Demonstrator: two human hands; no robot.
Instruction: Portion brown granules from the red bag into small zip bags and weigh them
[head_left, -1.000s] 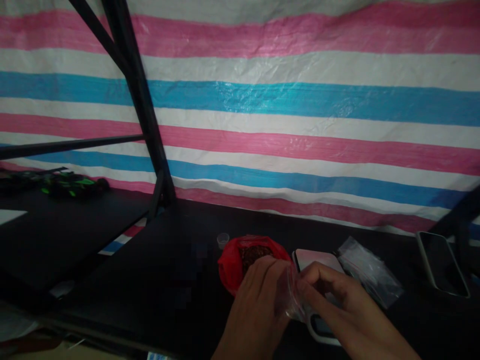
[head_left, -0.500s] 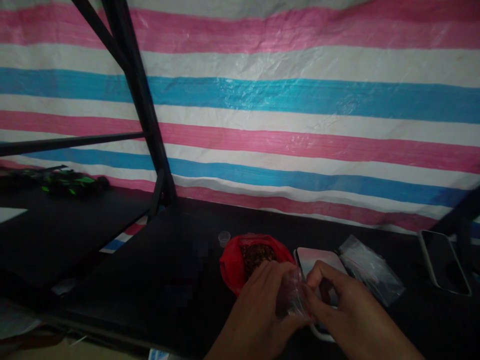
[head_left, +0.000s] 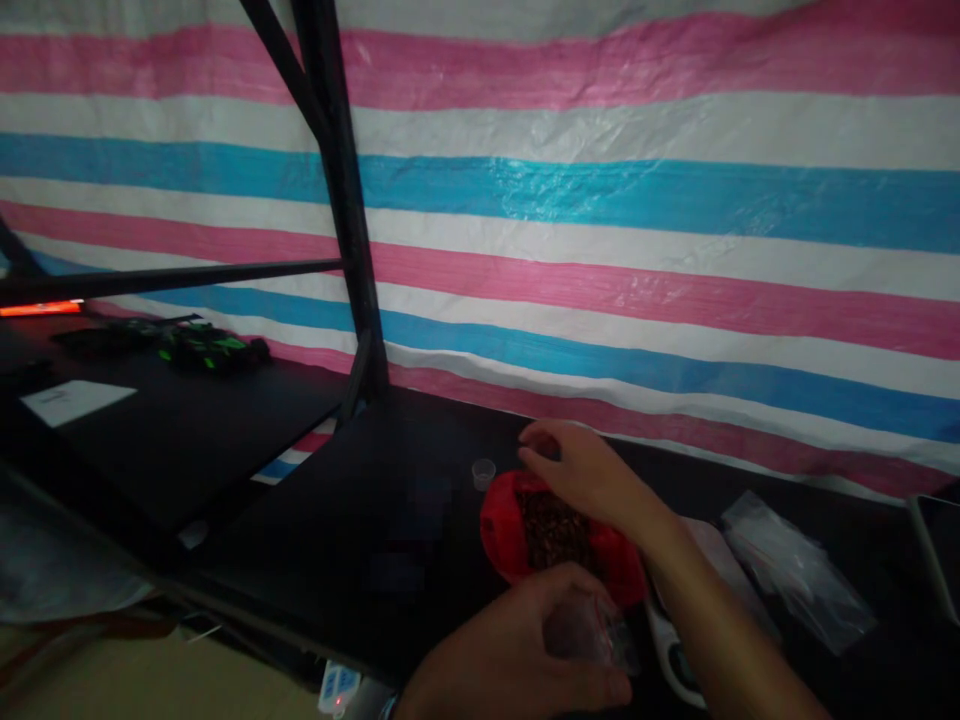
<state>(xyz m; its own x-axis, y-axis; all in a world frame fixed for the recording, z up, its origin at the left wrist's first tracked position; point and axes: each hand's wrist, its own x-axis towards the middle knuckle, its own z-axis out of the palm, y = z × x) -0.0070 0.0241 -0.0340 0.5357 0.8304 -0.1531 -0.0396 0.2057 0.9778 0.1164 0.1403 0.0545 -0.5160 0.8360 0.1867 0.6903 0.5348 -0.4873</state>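
My left hand (head_left: 525, 640) grips a small clear zip bag (head_left: 589, 632) with a reddish edge, held open between thumb and fingers at the front of the red bag. My right hand (head_left: 577, 465) reaches over the back of the red bag (head_left: 504, 520), its thumb and fingers apart and nothing visible between them. Dark brown dried bits (head_left: 553, 532) fill the red bag, which stands open. Just left of my right fingertips is a small clear plastic cup (head_left: 484, 473). My right forearm passes over a flat white device, seemingly a scale (head_left: 724, 555), hiding part of it.
More clear plastic bags (head_left: 795, 575) lie right of the scale, and a phone (head_left: 937, 550) is cut off at the right edge. A black metal post (head_left: 356, 240) rises behind the black table (head_left: 330, 520). Green-black toy cars (head_left: 210, 345) and white paper (head_left: 79, 400) sit on the left table.
My right hand has left the small zip bag and moved up and left over the red bag. My left hand keeps the zip bag. The view has turned left.
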